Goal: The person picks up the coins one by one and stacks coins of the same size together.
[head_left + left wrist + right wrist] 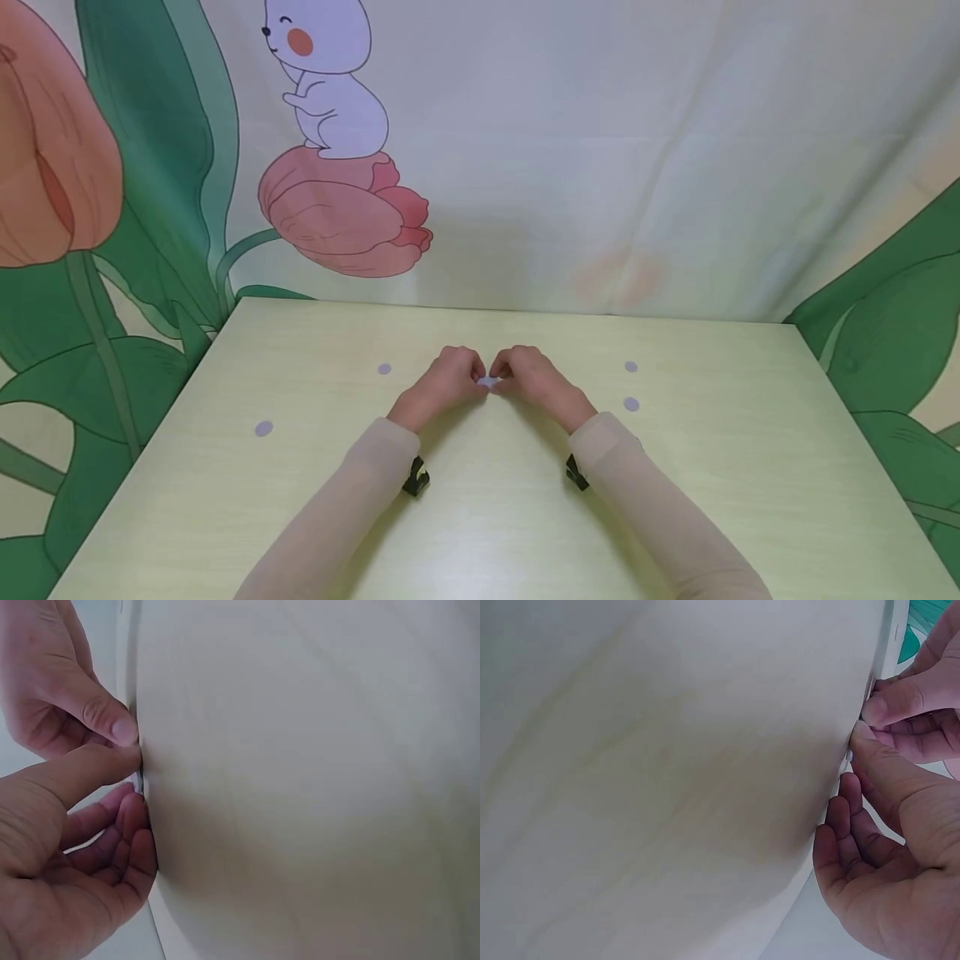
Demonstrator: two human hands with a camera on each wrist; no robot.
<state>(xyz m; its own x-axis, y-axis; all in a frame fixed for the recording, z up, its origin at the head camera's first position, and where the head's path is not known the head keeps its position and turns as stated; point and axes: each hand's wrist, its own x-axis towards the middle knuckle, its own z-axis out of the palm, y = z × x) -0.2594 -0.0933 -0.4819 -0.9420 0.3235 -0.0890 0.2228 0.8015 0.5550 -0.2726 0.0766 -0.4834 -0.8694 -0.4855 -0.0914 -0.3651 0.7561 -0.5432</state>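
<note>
Close together at the middle of the table [487, 517], the left hand [448, 377] and right hand [531, 377] pinch a small flat pale purple disc [487, 382] from its two sides. Its middle shows between the fingertips; the rest is covered. In the left wrist view, the left hand's fingers [135, 855] rest on the tabletop, and a thin pale edge of the disc [138, 782] shows beneath the thumb. From the right wrist, the right hand [900, 847] likewise has curled fingers touching the table, its thumb tip beside the left thumb.
Similar discs lie flat on the table: a left one [264, 428], one left of the hands [385, 368], and two at right, the farther disc [631, 367] and nearer disc [632, 404]. A printed curtain [525, 167] hangs behind the table's back edge.
</note>
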